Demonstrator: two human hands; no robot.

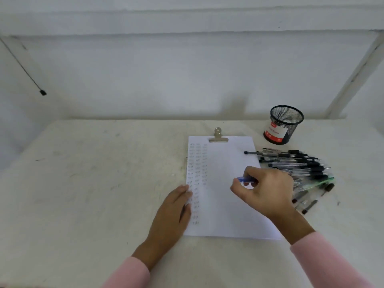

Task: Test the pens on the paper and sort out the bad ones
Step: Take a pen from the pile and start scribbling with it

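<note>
Head view. White wall and shelf frame behind; pale, scuffed bench (pixel 83 183) below. Toward the right of the bench: paper (pixel 226 208), clamped at its far edge by a metal clip (pixel 218 136), probably to stop it sliding under a nib. Down the sheet's left side: columns of small test marks (pixel 197 163), one column reaching almost to the near edge; testing judged well under way.

Left hand (pixel 170 215) flat on the paper's left edge, fingers (pixel 186 191) straight and close together, pressing the sheet steady. Right hand (pixel 268 190) over the sheet's right part, thumb and forefinger pinching a blue pen (pixel 245 179).

Just beside the paper's right edge: pile of pens (pixel 295 163), within easy reach. Near the far right corner of the bench: black mesh cup (pixel 285 125), likely meant for sorted pens.

Hidden behind the right hand: most of the blue pen's barrel and part of the pile. Not discernible: which end of the blue pen shows. Too small to read: the marks, the cup's label.
</note>
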